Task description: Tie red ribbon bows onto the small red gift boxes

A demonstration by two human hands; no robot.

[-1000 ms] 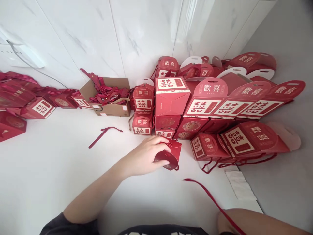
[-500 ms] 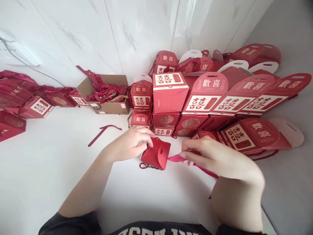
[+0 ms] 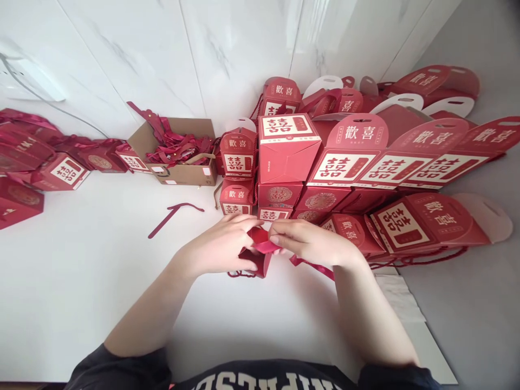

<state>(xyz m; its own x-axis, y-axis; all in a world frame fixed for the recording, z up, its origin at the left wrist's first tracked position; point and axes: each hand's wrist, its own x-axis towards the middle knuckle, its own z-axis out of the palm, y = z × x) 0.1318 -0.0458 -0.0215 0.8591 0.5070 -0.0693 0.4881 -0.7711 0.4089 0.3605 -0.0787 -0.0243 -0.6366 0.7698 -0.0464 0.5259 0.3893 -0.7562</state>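
Observation:
A small red gift box (image 3: pixel 260 266) stands on the white table in front of me, partly hidden by my hands. My left hand (image 3: pixel 219 244) grips it from the left, its thumb low on the near side and its fingers over the top. Between the thumb and fingers of my right hand (image 3: pixel 314 241) is a bright red ribbon (image 3: pixel 266 247), stretched across the top of the box close to my left fingertips. The ribbon's loose tail (image 3: pixel 312 266) hangs out below my right hand. Dark red cord shows at the box's lower left.
Stacked red gift boxes (image 3: pixel 288 157) with white panels fill the back right. A cardboard box (image 3: pixel 187 174) of red ribbons stands at the back left, with a loose ribbon strip (image 3: pixel 164 221) before it. More finished-looking boxes (image 3: pixel 67 170) sit far left against the tiled wall.
My right hand has moved left with the ribbon, from beside the gift box to over its top. My left hand has spread lower round the box, and the view has shifted slightly.

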